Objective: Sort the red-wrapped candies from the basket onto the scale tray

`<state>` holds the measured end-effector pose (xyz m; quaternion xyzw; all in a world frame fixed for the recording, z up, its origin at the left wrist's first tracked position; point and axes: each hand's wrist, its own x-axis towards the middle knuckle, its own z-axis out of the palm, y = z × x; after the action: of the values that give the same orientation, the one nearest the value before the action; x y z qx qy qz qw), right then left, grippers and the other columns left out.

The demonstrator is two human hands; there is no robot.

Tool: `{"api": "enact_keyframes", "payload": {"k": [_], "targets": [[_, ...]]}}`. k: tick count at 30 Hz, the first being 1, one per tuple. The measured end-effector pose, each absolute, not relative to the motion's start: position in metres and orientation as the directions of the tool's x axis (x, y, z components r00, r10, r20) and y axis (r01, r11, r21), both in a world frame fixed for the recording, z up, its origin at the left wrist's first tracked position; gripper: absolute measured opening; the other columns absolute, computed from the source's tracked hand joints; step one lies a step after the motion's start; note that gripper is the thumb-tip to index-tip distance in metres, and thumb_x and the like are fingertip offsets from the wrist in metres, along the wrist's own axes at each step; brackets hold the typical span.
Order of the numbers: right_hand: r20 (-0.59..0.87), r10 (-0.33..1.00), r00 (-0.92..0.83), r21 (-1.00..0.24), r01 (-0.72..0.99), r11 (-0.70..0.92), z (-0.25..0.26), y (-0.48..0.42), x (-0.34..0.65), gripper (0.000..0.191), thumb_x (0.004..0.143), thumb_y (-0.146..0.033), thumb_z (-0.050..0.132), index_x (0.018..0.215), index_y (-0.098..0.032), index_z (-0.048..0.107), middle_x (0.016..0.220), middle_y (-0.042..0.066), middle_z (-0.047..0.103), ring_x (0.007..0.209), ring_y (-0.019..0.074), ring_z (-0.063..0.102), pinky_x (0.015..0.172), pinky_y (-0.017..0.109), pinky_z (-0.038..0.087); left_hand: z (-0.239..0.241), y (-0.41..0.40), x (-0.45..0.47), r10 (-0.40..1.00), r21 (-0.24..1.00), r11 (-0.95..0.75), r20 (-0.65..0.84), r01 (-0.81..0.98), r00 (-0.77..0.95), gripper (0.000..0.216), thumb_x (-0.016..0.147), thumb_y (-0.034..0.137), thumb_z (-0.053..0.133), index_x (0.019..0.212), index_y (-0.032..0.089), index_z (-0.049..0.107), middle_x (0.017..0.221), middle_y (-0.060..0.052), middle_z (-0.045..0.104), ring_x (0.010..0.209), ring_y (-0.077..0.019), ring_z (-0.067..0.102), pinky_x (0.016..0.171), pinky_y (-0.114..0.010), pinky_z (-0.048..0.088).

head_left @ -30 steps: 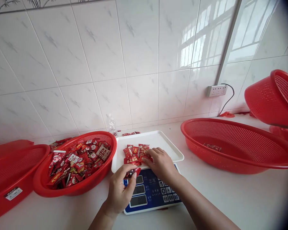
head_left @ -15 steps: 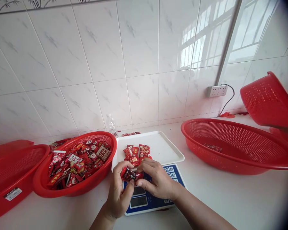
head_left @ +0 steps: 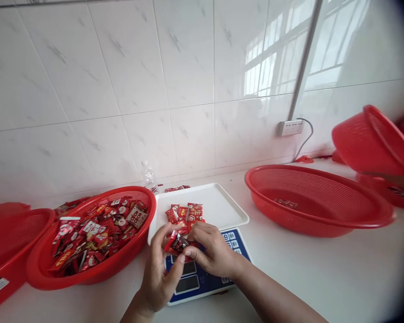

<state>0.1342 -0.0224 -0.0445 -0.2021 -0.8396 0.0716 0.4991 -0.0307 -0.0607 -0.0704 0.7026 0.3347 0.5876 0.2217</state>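
Both of my hands meet over the front of a blue-and-white digital scale (head_left: 205,285). My right hand (head_left: 212,251) pinches a dark red wrapped candy (head_left: 179,241) between thumb and fingers. My left hand (head_left: 161,264) curls around the candy's other side, its fingertips and thumb against the wrapper. Just beyond my fingers, several red snack packets (head_left: 194,211) lie on the white tray (head_left: 222,202) on top of the scale. My hands partly hide the scale's keys and the nearest packets.
To the left stands a red basket (head_left: 37,273) heaped with mixed red packets, beside another red basket (head_left: 6,264). A red oval basket (head_left: 309,224) with a packet inside is on the right. Behind it, another red basket (head_left: 353,139) is tilted. A clear bottle (head_left: 149,177) stands by the wall.
The view has turned slightly right, so things sit further left. My left fingers and thumb have spread a little around the candy. The tilted basket at far right has changed its angle.
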Motion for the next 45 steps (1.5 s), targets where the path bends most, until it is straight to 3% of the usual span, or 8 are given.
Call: {"api": "enact_keyframes", "payload": {"k": [7,13,17,21,31,36,41,45], "targets": [[0.784,0.438,-0.44,-0.326,0.308,0.894,-0.041,-0.021,0.136,0.053,0.091,-0.065,0.02,0.064,-0.023,0.039,0.058,0.002,0.052,0.055,0.014,0.044,0.052,0.026,0.038,-0.06,-0.06,-0.033,0.873,0.86,-0.479,0.446,0.176,0.197,0.028,0.087,0.035,0.056,0.109,0.018,0.059,0.093,-0.008,0.068,0.086,-0.0226,0.066,0.073,-0.03,0.056],[0.76,0.438,-0.48,-0.324,0.304,0.896,-0.039,-0.024,0.136,0.054,0.093,-0.062,0.018,0.063,-0.023,0.04,0.059,0.002,0.052,0.056,0.0146,0.046,0.056,0.027,0.04,-0.062,-0.06,-0.032,0.841,0.82,-0.54,0.519,0.188,0.151,0.029,0.087,0.037,0.057,0.11,0.02,0.06,0.084,-0.006,0.067,0.069,-0.0184,0.064,0.062,-0.029,0.055],[0.768,0.597,-0.233,-0.456,0.455,0.765,-0.039,-0.018,0.146,0.049,0.094,-0.058,0.024,0.068,-0.022,0.046,0.064,0.003,0.056,0.059,0.0155,0.05,0.055,0.026,0.039,-0.061,-0.059,-0.032,0.744,0.728,-0.654,0.668,0.207,0.003,0.029,0.09,0.034,0.052,0.116,0.022,0.055,0.085,-0.005,0.065,0.072,-0.0168,0.062,0.064,-0.028,0.054],[0.639,0.768,-0.045,-0.561,0.656,0.505,-0.04,-0.006,0.157,0.047,0.096,-0.054,0.02,0.077,-0.022,0.049,0.071,0.004,0.062,0.064,0.018,0.056,0.056,0.026,0.038,-0.059,-0.057,-0.033,0.656,0.668,-0.7,0.741,0.253,-0.142,0.024,0.094,0.031,0.046,0.115,0.022,0.051,0.082,-0.003,0.063,0.071,-0.0144,0.06,0.067,-0.028,0.052],[0.553,0.809,-0.2,-0.516,0.68,0.521,-0.044,-0.007,0.147,0.04,0.095,-0.048,0.024,0.071,-0.024,0.044,0.057,-0.001,0.056,0.05,0.0165,0.051,0.048,0.024,0.031,-0.056,-0.058,-0.028,0.687,0.693,-0.649,0.711,0.314,-0.15,0.024,0.095,0.032,0.043,0.114,0.019,0.05,0.081,-0.003,0.064,0.068,-0.0136,0.06,0.065,-0.028,0.052],[0.581,0.808,-0.099,-0.586,0.639,0.499,-0.042,-0.006,0.151,0.041,0.093,-0.052,0.024,0.066,-0.025,0.039,0.057,-0.001,0.054,0.05,0.0165,0.051,0.05,0.024,0.034,-0.061,-0.052,-0.031,0.67,0.662,-0.626,0.727,0.412,-0.152,0.02,0.092,0.029,0.047,0.11,0.02,0.052,0.085,-0.004,0.064,0.077,-0.0167,0.063,0.069,-0.029,0.053],[0.561,0.827,-0.04,-0.632,0.625,0.459,-0.042,-0.001,0.154,0.046,0.093,-0.055,0.022,0.068,-0.024,0.044,0.058,0.0,0.058,0.052,0.0172,0.054,0.05,0.025,0.036,-0.06,-0.042,-0.033,0.644,0.463,-0.584,0.764,0.667,0.033,0.025,0.088,0.027,0.053,0.113,0.021,0.056,0.112,-0.01,0.062,0.108,-0.0248,0.057,0.093,-0.043,0.046],[0.536,0.843,-0.046,-0.679,0.57,0.463,-0.043,-0.001,0.157,0.049,0.092,-0.057,0.022,0.076,-0.023,0.053,0.067,0.005,0.066,0.061,0.0203,0.061,0.055,0.027,0.04,-0.042,-0.024,-0.02,0.828,0.431,-0.486,0.504,0.76,0.244,0.054,0.086,0.044,0.054,0.135,0.022,0.042,0.142,-0.016,0.041,0.135,-0.0333,0.03,0.105,-0.054,0.031]]}}
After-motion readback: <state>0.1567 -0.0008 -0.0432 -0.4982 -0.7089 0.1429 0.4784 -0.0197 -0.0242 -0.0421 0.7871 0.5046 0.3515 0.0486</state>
